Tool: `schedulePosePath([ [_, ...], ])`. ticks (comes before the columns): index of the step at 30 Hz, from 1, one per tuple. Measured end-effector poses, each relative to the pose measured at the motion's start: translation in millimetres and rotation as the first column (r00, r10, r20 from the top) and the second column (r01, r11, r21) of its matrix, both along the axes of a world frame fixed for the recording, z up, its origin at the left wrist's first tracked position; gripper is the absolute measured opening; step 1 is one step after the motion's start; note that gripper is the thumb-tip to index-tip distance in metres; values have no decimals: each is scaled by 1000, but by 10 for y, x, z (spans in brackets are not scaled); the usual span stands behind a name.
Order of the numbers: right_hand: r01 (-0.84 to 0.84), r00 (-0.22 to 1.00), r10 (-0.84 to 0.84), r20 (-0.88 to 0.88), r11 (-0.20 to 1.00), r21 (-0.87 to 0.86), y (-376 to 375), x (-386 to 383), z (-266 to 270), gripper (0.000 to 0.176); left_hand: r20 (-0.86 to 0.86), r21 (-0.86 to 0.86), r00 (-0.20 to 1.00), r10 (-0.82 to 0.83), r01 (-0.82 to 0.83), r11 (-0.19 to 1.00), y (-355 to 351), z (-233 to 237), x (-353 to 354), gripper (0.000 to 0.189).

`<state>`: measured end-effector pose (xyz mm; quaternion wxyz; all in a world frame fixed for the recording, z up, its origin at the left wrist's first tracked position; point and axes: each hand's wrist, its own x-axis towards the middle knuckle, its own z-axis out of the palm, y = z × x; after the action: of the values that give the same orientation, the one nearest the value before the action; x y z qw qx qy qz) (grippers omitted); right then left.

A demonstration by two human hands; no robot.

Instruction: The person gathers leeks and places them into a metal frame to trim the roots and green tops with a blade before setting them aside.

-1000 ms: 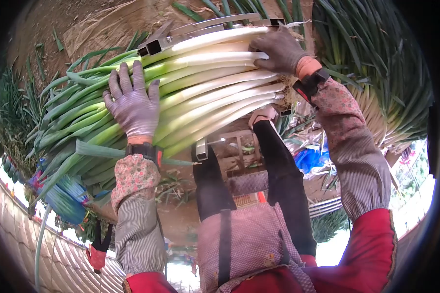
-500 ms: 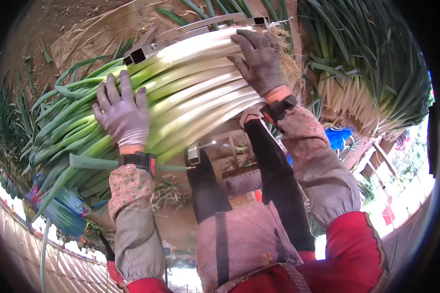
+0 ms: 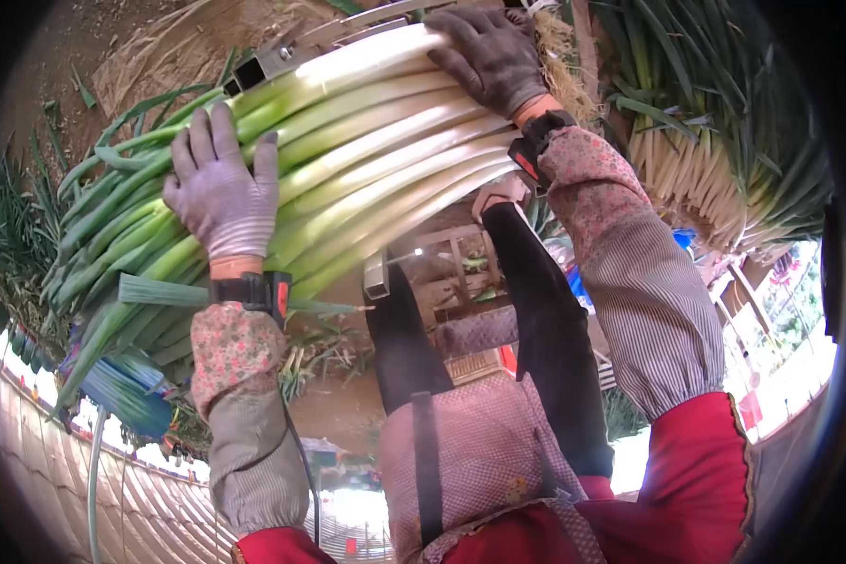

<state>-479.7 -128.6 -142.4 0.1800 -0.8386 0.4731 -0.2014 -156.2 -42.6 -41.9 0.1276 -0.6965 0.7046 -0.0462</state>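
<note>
A thick bundle of green onions (image 3: 376, 164) lies across a metal frame (image 3: 277, 66), leaves to the left and white stems to the right. Spread over the green part, my left hand (image 3: 224, 188), in a grey-purple glove, rests on top with its fingers apart. My right hand (image 3: 493, 61), gloved too, lies on the white stems near the root end, its fingers extended toward the far edge. Roots (image 3: 559, 66) stick out beside it. Neither hand is wrapped around a stem.
A big pile of green onions (image 3: 705, 179) stands at the right. Brown sheeting (image 3: 160, 56) covers the ground at the upper left. A blue-wrapped bundle (image 3: 127, 395) lies at the lower left. My legs are below the frame, beside a metal post end (image 3: 376, 277).
My right hand has shifted slightly up and left along the white stems. My left hand has moved a little left and up over the leaves. The view has shifted slightly.
</note>
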Motion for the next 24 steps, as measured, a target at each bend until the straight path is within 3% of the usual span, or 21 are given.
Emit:
schedulePosePath([
  [3, -93, 979, 79, -188, 993, -68, -2, -106, 62, 42, -49, -3, 998, 35, -35, 999, 129, 53, -59, 65],
  [6, -79, 963, 87, -254, 996, 43, -15, -53, -3, 47, -18, -69, 999, 29, -30, 997, 153, -92, -81, 65],
  [9, -37, 990, 47, -131, 996, 78, 16, -40, 56, 48, -28, -92, 999, -16, 14, 996, 141, -132, -53, 68],
  [12, 77, 976, -82, -203, 997, -32, 350, 94, 331, 50, -8, -84, 1000, -9, 9, 996, 142, -140, -60, 69],
  [13, 106, 941, -116, -319, 993, -50, 527, 207, 398, 49, -3, -81, 1000, -13, 13, 997, 144, -144, -55, 68],
  [16, 117, 981, -102, -163, 989, 89, 954, 507, 300, 51, 28, -91, 999, -23, 26, 995, 167, -201, -46, 67],
  [24, 86, 996, -89, 20, 987, 134, 871, 478, 288, 47, 22, -55, 1000, 3, -1, 998, 136, -172, -50, 62],
])
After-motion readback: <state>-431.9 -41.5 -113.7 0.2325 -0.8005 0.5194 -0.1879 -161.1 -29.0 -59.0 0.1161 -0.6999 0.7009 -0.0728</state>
